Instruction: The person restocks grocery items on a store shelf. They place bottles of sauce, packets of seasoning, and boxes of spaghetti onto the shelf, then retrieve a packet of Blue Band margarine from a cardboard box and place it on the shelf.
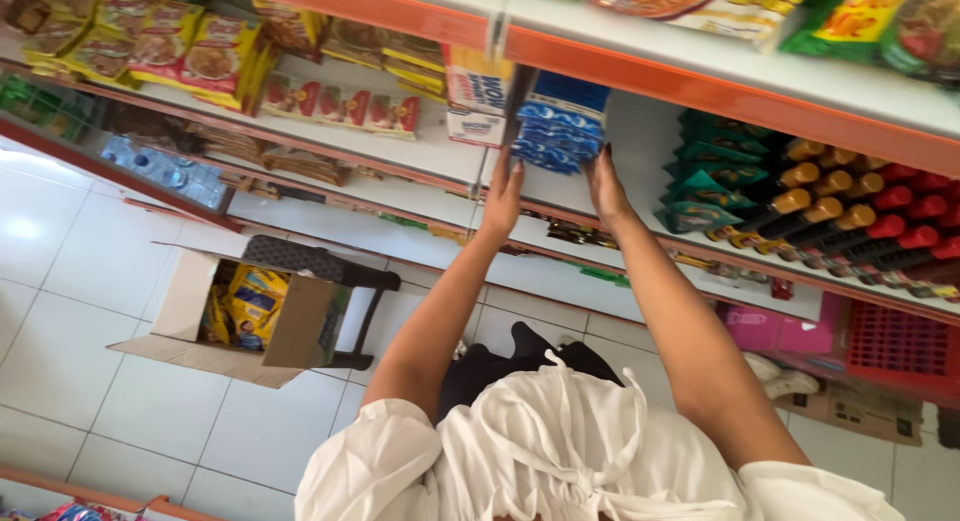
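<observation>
Shop shelf [420,156] ahead, and both hands are up at the blue packets [560,131] stacked on it, left hand [503,196] flat and spread just left of the stack, right hand [603,181] open-fingered under its right edge, equally near.

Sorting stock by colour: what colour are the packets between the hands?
Blue with white markings, the stacked packets; head view shows them.
</observation>
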